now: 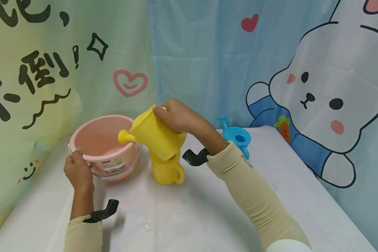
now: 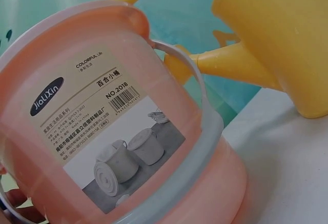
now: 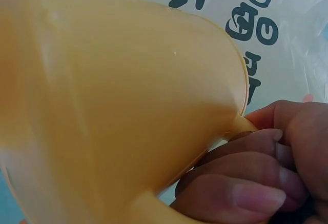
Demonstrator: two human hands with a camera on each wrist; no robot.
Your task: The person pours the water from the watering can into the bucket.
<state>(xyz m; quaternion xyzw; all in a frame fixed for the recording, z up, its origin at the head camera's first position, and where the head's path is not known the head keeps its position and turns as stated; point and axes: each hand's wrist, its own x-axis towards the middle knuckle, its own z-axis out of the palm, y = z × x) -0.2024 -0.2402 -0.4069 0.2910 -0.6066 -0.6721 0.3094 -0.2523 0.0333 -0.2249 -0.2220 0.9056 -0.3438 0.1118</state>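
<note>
Watering can (image 1: 155,134), yellow: smooth tapered body, round-headed spout towards nine o'clock; tilted, raised, right hand's (image 1: 177,117) fingers curled round handle.
Second yellow can (image 1: 163,171): upright on table (image 1: 189,224), six o'clock of the first.
Bucket (image 1: 130,157): pink, labelled, grey carrying handle; nine o'clock; left hand (image 1: 78,171) grips rim at eight, fingers curled.
Blue can (image 1: 236,136): three o'clock.

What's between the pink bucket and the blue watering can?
In the head view: the tilted yellow watering can gripped by the right hand, the yellow vessel standing below it, and the right forearm with its black mount.
</note>
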